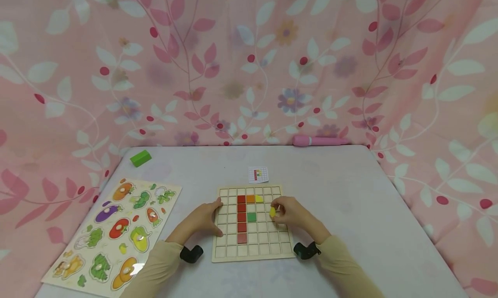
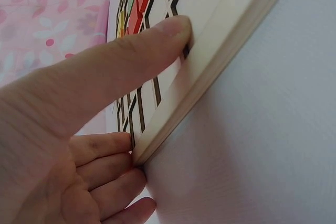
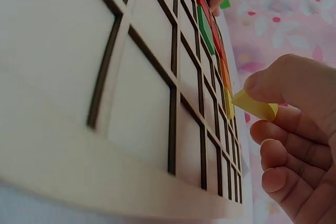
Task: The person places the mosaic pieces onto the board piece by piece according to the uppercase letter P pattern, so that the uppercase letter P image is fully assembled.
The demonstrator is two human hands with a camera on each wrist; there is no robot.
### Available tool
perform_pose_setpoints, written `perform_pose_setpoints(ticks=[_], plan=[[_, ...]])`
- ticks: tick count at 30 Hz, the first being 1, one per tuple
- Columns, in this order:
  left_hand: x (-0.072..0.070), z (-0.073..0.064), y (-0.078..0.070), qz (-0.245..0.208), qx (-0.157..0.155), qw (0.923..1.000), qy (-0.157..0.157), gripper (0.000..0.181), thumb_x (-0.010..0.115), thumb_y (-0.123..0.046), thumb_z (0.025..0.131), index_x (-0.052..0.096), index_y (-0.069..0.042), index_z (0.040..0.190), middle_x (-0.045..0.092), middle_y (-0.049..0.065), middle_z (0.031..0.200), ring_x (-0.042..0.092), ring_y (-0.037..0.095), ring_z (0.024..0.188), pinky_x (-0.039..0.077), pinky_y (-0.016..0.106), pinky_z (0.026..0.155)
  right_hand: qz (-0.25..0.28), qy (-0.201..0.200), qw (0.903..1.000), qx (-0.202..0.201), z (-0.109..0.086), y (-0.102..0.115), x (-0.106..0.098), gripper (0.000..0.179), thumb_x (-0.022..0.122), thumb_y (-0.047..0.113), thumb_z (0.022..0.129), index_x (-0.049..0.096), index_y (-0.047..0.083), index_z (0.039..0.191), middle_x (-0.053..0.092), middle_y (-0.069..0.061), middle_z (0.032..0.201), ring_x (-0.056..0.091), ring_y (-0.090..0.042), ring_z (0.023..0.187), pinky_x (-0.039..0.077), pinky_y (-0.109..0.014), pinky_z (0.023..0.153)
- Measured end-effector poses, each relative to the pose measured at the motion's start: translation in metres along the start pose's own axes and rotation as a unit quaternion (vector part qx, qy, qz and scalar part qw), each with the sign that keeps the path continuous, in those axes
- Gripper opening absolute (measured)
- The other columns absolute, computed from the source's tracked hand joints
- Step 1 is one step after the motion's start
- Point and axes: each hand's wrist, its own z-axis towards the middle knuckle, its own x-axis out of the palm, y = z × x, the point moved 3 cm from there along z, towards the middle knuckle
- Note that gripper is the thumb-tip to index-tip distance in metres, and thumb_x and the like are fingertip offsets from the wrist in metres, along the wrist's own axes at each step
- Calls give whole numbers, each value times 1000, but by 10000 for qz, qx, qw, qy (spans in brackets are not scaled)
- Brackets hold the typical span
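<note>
A wooden grid board [image 1: 253, 259] lies on the table, with a column of red tiles [image 1: 242, 216], an orange tile [image 1: 250, 199], a yellow tile [image 1: 259, 198] and a green tile [image 1: 252, 217] in its squares. Along the board's left edge rests my left hand [image 1: 200, 220], thumb on the top face and fingertips against the side, thumb and fingers spread apart. Over the right part of the grid, my right hand [image 1: 293, 212] pinches a loose yellow tile [image 3: 255, 105] between thumb and index finger, tilted and apart from the squares.
Behind the board lies a small printed pattern card [image 1: 258, 175]. A vegetable puzzle board [image 1: 87, 220] covers the table's left side, with a green block [image 1: 141, 158] beyond it. At the back edge is a pink stick-like object [image 1: 320, 141] before a floral curtain [image 1: 249, 73].
</note>
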Motion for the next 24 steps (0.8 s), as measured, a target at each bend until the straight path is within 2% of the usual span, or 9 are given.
perform_pose_setpoints(ticks=[11, 18, 24], plan=[[-1, 0, -1, -15, -53, 10000, 23, 103, 87, -28, 51, 36, 2, 135, 40, 18, 133, 38, 33, 119, 32, 43, 95, 194, 161, 9994, 221, 14, 3, 19, 24, 72, 9, 73, 61, 0, 93, 55, 0, 77, 46, -7, 59, 43, -21, 53], [-1, 1, 0, -11, -86, 10000, 46, 103, 87, -28, 51, 36, 2, 135, 40, 18, 133, 38, 33, 119, 32, 43, 96, 18, 58, 9999, 93, 16, 2, 23, 23, 73, 9, 72, 60, 2, 89, 54, 1, 77, 46, -8, 62, 43, -21, 56], [0, 0, 0, -74, -72, 9999, 101, 103, 87, -28, 51, 36, 3, 134, 40, 19, 133, 38, 34, 119, 31, 44, 96, 35, 166, 9993, 340, 17, 3, 28, 22, 73, 14, 72, 57, 6, 84, 50, 3, 76, 44, -9, 64, 42, -22, 57]])
